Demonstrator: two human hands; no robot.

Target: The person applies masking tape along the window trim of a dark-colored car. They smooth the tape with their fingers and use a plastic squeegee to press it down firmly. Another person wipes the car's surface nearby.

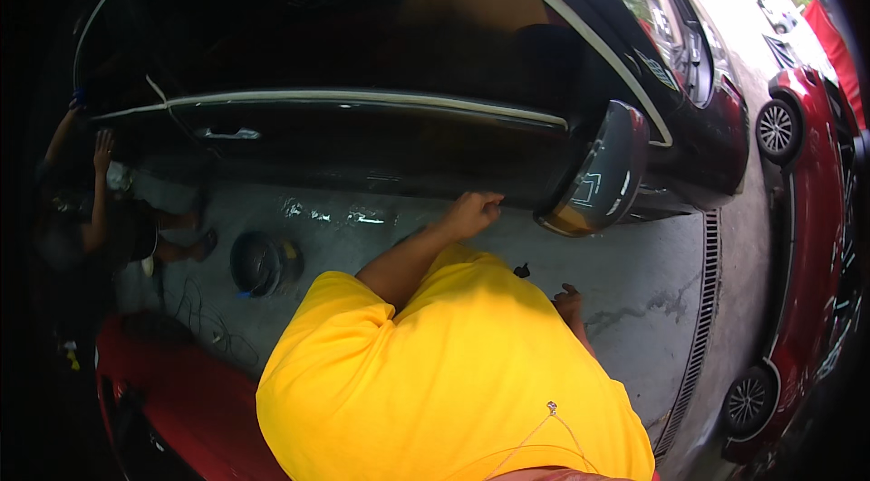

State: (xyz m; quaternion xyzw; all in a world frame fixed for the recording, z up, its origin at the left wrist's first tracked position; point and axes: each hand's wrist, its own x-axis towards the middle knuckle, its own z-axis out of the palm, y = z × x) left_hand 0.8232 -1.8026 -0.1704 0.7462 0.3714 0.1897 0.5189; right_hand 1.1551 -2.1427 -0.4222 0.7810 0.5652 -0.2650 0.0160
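Note:
My left hand [478, 212], its fingers curled, is in front of the lower door panel of a dark, glossy car [380, 148]; whether it touches the panel or pinches something small cannot be told. To its right, the door mirror [598, 175] juts out. Low at my right side is my right hand [569, 301], partly hidden by my yellow shirt, its fingers bent; what it may hold is unclear. A small black object [522, 270] shows just beyond the shirt. The door handle [232, 134] and a pale window trim strip [367, 99] lie further left and above.
A co-worker [136, 229] at the far left has raised hands near the car's rear. A dark bucket [262, 263] and a loose cable [204, 318] are on the floor. A red car [177, 386] stands behind at left, another [809, 209] at right, past a drain grate [703, 304].

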